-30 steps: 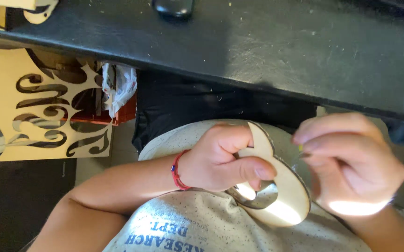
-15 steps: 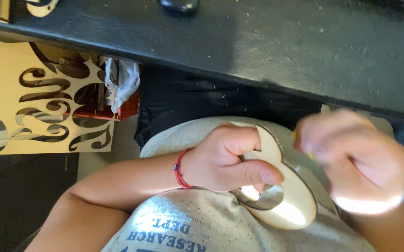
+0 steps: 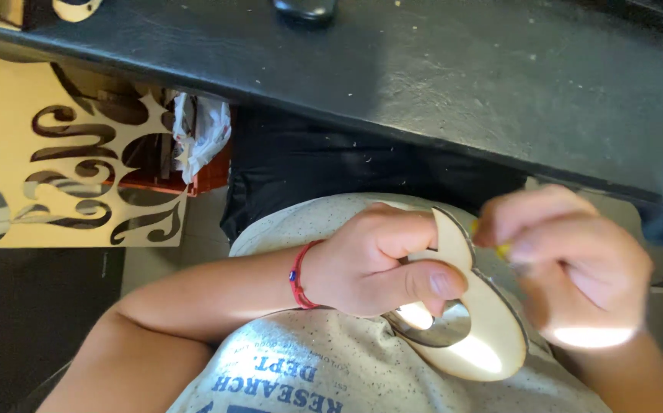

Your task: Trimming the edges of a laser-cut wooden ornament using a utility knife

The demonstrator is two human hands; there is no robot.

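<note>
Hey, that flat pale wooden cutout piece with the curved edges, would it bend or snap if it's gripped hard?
The flat pale wooden cutout probably stays stiff: it keeps its shape though the left hand pinches only one end. It looks thin, so likely light. Its narrow waist by the thumb might snap under twisting. The right hand is blurred, so its grip is unclear.

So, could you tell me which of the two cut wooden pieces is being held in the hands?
The small plain loop-shaped piece, gripped by the left hand; the large scroll-patterned panel stands untouched under the desk.

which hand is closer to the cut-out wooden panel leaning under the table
Left. The left hand grips the pale wooden piece nearer the patterned panel; the right hand is beyond.
</note>
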